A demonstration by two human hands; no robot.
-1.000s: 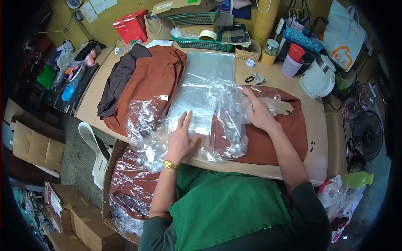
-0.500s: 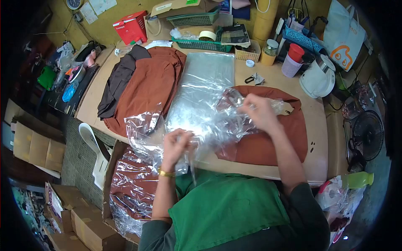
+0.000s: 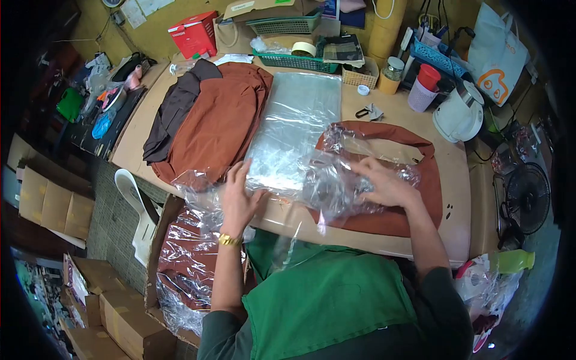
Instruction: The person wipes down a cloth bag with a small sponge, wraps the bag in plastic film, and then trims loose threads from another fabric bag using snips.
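Observation:
Crumpled clear plastic (image 3: 330, 186) lies bunched over the lower end of a flat stack of clear plastic bags (image 3: 300, 114) and the edge of a folded rust-brown garment (image 3: 420, 204). My right hand (image 3: 387, 183) rests against this plastic with its fingers spread. My left hand (image 3: 240, 201), a gold watch at its wrist, has its fingers apart beside the stack's lower left corner, next to more loose plastic (image 3: 201, 186). Another rust-brown garment (image 3: 222, 114) lies left of the stack, with a dark garment (image 3: 174, 114) along its left side.
Below the table's left front edge stands a carton (image 3: 153, 258) with plastic-wrapped rust-brown items (image 3: 189, 255). Green baskets (image 3: 297, 62), a jar (image 3: 391, 75), a lilac cup (image 3: 422, 96) and a white kettle (image 3: 459, 114) line the back. A fan (image 3: 528, 197) is at right.
My left hand opened out and shifted slightly left. My right hand moved down with the crumpled plastic, uncovering more of the stack and the right garment. The view shifted slightly.

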